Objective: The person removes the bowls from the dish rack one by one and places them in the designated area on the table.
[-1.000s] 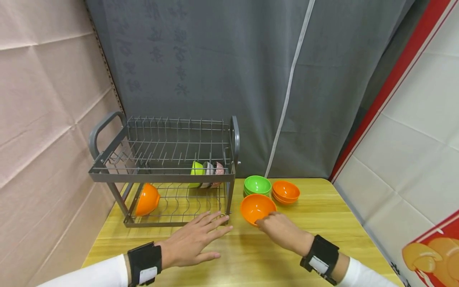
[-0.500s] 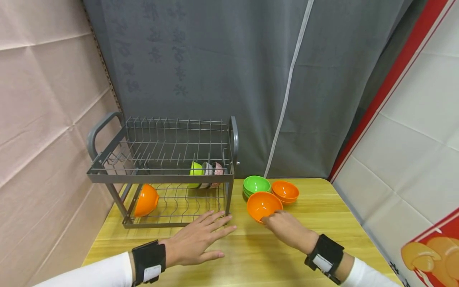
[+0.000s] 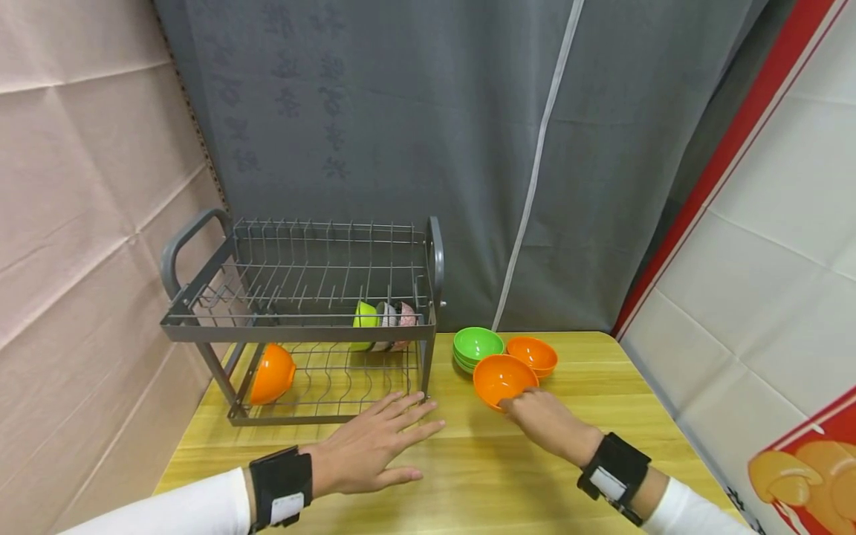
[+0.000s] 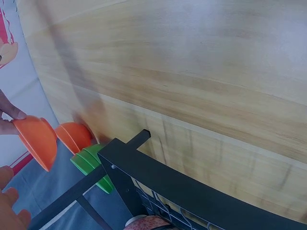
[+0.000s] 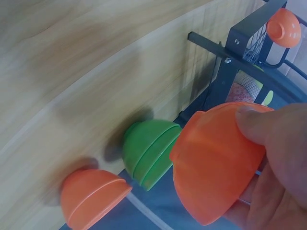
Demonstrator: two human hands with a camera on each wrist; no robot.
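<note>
My right hand (image 3: 543, 420) pinches the near rim of an orange bowl (image 3: 501, 379) and holds it tilted just above the wooden table (image 3: 602, 416); the right wrist view shows a thumb over the rim of that orange bowl (image 5: 216, 182). Behind it sit a stack of green bowls (image 3: 478, 346) and a stack of orange bowls (image 3: 533, 355). My left hand (image 3: 374, 444) lies flat on the table, fingers spread, its tips by the front of the grey dish rack (image 3: 301, 327).
The rack's lower tier holds an orange bowl (image 3: 273, 373) on its side at the left and a few upright bowls (image 3: 384, 321) at the right. A grey curtain hangs behind; a wall panel stands at the right table edge.
My right hand has carried the orange bowl to the right and farther back, closer to the two stacks. My left hand has stayed flat in its place.
</note>
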